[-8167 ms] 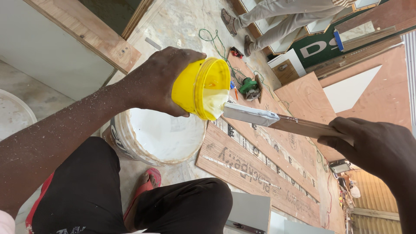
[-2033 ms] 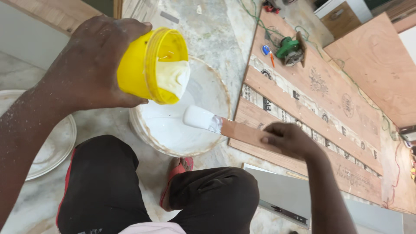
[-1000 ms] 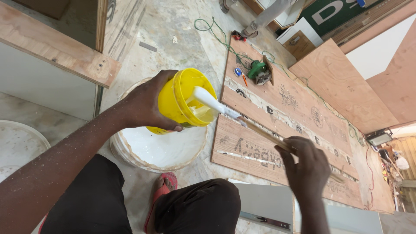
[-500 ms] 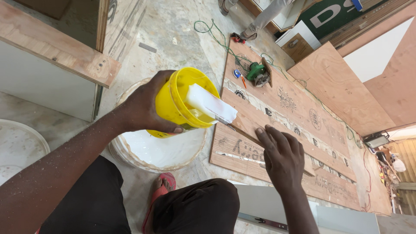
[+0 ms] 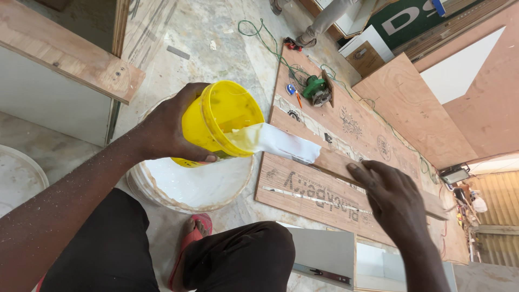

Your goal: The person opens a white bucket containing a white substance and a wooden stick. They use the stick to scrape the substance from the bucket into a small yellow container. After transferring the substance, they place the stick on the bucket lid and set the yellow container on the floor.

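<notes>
My left hand (image 5: 167,127) grips a yellow plastic tub (image 5: 216,121), tilted on its side above a big white bucket (image 5: 162,189) of white glue. My right hand (image 5: 392,197) holds a flat wooden stick (image 5: 346,162) whose glue-coated end (image 5: 270,141) reaches into the tub's mouth. White glue clings to the stick and to the tub's lower lip. My knee in black trousers (image 5: 238,259) is below the bucket, and a red sandal (image 5: 189,238) shows beside it.
Plywood boards (image 5: 335,200) lie on the marble floor to the right, with a green power tool (image 5: 316,89) and a green cord. A wooden cabinet edge (image 5: 65,54) is at upper left. A white lid (image 5: 16,178) lies at left. Another person's legs (image 5: 324,19) stand at the top.
The stick's glue-covered end has gone down into the tub's mouth, and my right hand has shifted right along the stick. The tub stays tilted over the bucket.
</notes>
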